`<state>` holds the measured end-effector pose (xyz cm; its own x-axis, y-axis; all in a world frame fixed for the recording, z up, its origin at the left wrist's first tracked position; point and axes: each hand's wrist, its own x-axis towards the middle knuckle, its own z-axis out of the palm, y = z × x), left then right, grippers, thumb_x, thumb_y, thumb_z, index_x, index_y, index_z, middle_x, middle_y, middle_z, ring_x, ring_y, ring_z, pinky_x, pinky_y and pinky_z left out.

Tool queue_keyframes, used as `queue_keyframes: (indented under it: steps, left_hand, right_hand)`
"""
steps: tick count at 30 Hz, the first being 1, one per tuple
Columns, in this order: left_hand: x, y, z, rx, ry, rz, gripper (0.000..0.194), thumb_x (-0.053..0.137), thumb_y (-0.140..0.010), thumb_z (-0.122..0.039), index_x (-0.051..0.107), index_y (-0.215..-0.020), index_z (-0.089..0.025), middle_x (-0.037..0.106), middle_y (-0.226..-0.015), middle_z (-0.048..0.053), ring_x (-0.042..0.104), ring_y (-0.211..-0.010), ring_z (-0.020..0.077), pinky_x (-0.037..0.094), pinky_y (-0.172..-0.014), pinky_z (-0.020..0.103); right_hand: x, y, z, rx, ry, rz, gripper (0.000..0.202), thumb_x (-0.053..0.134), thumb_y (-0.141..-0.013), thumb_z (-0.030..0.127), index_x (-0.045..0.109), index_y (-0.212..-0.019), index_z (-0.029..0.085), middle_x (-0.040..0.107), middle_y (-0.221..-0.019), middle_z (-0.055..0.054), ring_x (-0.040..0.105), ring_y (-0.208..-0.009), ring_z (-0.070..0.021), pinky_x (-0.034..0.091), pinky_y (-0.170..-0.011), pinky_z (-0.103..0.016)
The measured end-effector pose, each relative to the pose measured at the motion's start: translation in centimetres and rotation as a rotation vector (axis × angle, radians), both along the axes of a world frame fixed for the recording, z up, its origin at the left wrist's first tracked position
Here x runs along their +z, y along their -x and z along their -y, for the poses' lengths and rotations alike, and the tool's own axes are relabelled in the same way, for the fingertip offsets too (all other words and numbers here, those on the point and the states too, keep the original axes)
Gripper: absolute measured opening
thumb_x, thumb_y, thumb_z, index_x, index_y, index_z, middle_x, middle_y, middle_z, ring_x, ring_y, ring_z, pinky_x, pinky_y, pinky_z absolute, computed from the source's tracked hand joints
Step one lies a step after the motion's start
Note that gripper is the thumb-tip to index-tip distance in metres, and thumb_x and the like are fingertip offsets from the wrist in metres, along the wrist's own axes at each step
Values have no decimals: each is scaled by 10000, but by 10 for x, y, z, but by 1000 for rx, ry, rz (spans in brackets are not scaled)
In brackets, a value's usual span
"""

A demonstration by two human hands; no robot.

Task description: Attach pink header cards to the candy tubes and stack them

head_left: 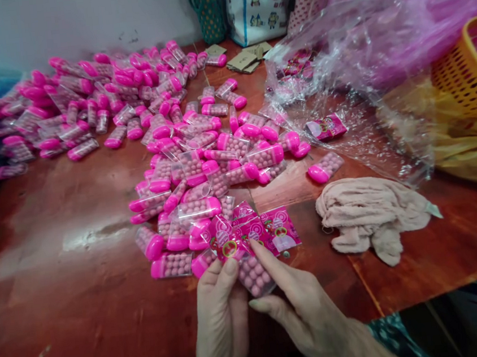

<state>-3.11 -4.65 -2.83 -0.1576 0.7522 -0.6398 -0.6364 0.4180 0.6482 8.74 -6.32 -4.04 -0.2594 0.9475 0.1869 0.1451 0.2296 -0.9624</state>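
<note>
Near the front of the table, a small clear candy container (256, 276) full of pink balls sits between my two hands. My left hand (222, 322) is closed, its thumb pressing the container's left edge by a shiny pink printed wrapper (227, 239). The wrapper covers the container's upper end; I cannot tell how far it goes around. My right hand (300, 302) grips the other side, index finger along the edge and thumb at the bottom corner. More printed wrappers (281, 231) lie just beyond my fingers. Several pink-capped containers (199, 208) are heaped beside them.
A larger pile of containers (85, 98) reaches the back wall. To the right lie a crumpled pale cloth (374, 212), a clear plastic bag (352, 87), a bundle of wrappers (327, 127) and a yellow basket (466, 75). Cardboard pieces (247, 58) and a white printed bag (258, 6) are behind.
</note>
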Motion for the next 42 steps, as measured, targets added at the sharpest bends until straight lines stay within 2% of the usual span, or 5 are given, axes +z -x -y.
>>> queue_keyframes:
  steps: [6,11,20,35,42]
  left_hand:
    - [7,-9,8,-122,-5,-2,169,796,-550,-195,714,-694,-162,707,-636,33,645,-566,145,532,-582,232]
    - [8,-8,10,-272,11,86,181,800,-533,-226,729,-681,-148,686,-605,43,614,-558,131,493,-568,205]
    - [14,-1,18,-427,64,140,175,798,-489,-200,717,-629,-132,606,-515,15,418,-414,58,326,-412,165]
    - [-1,7,24,-638,1,343,175,795,-455,-226,712,-572,-126,574,-474,15,394,-400,71,247,-407,185]
    - [-5,14,30,-485,-6,174,287,818,-454,-314,713,-640,-122,604,-532,26,480,-494,114,352,-473,206]
  right_hand:
    - [-4,-2,2,-62,201,-12,524,468,-890,311,372,-1374,134,677,-828,-62,636,-637,-153,541,-583,-229]
    - [-7,-9,-2,-89,313,-1,613,610,-799,381,414,-1346,185,451,-483,84,400,-392,-86,402,-400,-180]
    - [3,-28,-9,-4,1,181,997,817,-548,379,285,-1380,249,417,-1302,-82,432,-1186,-252,398,-974,-313]
    - [12,-14,-6,-71,-217,-20,680,756,-535,197,446,-1140,200,544,-995,-71,555,-949,-254,469,-853,-384]
    - [9,-3,-12,-119,-222,27,638,777,-554,221,477,-1115,172,589,-971,-86,565,-940,-253,470,-854,-383]
